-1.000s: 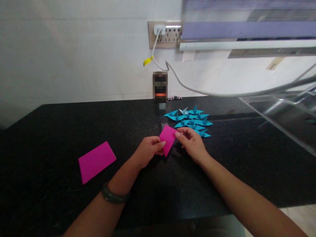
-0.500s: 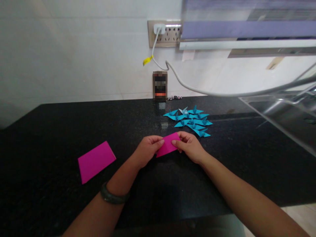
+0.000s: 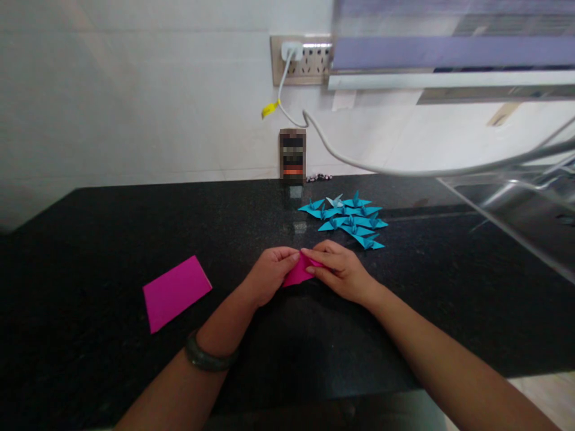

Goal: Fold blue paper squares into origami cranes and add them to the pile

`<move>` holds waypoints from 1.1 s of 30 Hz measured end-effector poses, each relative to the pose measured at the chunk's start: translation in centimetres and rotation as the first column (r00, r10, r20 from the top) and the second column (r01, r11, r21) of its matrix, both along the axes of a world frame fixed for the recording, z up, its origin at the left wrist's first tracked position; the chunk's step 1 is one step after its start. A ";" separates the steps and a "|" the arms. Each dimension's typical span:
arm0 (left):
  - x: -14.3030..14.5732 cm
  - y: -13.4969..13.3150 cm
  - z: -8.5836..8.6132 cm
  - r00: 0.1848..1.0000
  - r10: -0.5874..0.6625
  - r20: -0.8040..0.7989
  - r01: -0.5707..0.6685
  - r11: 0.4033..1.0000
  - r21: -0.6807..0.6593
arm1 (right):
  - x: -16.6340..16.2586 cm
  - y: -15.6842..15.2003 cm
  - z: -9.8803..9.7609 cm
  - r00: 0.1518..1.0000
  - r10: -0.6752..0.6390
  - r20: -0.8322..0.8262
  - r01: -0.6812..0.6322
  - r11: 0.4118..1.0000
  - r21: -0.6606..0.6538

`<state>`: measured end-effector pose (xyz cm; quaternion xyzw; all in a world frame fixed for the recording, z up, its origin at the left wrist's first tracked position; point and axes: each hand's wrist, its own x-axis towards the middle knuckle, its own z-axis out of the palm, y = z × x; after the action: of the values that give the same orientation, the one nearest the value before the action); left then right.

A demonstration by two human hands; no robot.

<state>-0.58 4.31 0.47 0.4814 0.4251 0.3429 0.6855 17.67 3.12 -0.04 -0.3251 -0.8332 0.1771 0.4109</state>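
Note:
Both hands meet over a small magenta paper piece [image 3: 297, 274] lying low on the black countertop [image 3: 90, 239]. My left hand [image 3: 269, 274] pinches its left edge with curled fingers. My right hand [image 3: 338, 270] lies across its right part, fingers pressed down on it, hiding much of the paper. A stack of magenta paper sheets [image 3: 176, 291] rests flat to the left, away from both hands. Just beyond my right hand sit several blue folded paper cranes [image 3: 348, 218].
A small blurred dark box [image 3: 292, 154] stands against the white wall. A white cable [image 3: 359, 161] runs from a wall socket [image 3: 300, 60] to the right. A steel sink [image 3: 530, 209] lies at the right. The counter's front edge is near my elbows.
The magenta piece, held up and tilted a second ago, has been lowered and flattened toward the counter. My right hand has slid left over it; the left hand stayed in place.

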 end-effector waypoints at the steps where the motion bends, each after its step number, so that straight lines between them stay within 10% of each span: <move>1: 0.0 0.0 -0.1 1.000 0.018 0.009 -0.018 1.000 -0.002 | 0.0 0.0 0.1 1.000 -0.002 0.013 0.001 0.999 0.032; 9: 0.0 0.0 0.0 0.990 0.079 0.120 -0.066 0.993 -0.102 | 0.4 0.1 0.5 0.991 -0.034 0.126 0.006 0.978 0.210; 33: -0.1 -0.1 0.9 0.982 0.086 0.170 -0.049 0.977 -0.210 | 1.1 0.2 1.1 0.955 0.100 0.279 -0.126 0.989 0.076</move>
<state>-0.64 4.22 1.40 0.3610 0.4113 0.3621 0.7546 18.76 3.32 1.06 -0.2789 -0.9066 0.1144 0.2952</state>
